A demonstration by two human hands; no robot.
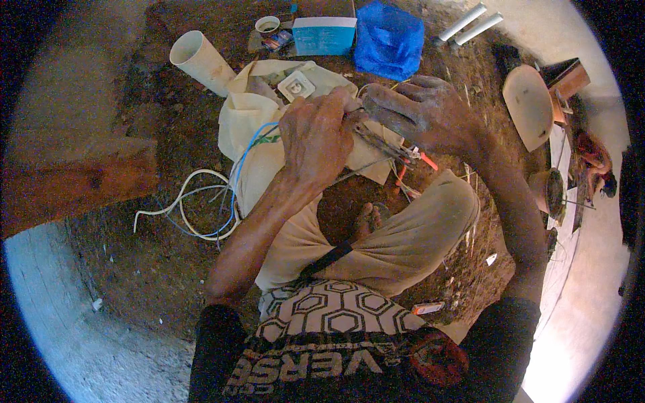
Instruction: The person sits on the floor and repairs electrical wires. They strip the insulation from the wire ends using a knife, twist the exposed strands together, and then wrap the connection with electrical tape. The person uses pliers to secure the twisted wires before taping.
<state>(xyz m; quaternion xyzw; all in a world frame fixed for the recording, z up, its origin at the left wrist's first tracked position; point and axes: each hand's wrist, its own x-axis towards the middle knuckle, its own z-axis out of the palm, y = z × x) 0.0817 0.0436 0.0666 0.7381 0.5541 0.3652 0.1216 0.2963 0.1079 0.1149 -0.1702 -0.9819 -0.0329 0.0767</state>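
I sit on dirt ground with my knees bent. My left hand is closed around a bundle of thin wires over a cream cloth bag. My right hand, dusty grey, grips pliers with orange handles whose jaws meet the wires between the two hands. Blue, white and grey wires trail from my left hand down to a loose coil on the ground. A white wall socket lies on the bag just beyond my left hand.
A cream plastic pipe lies at the upper left. A teal and white box, a blue plastic bag and two white tubes are at the top. A wooden beam is left; a trowel-like tan tool right.
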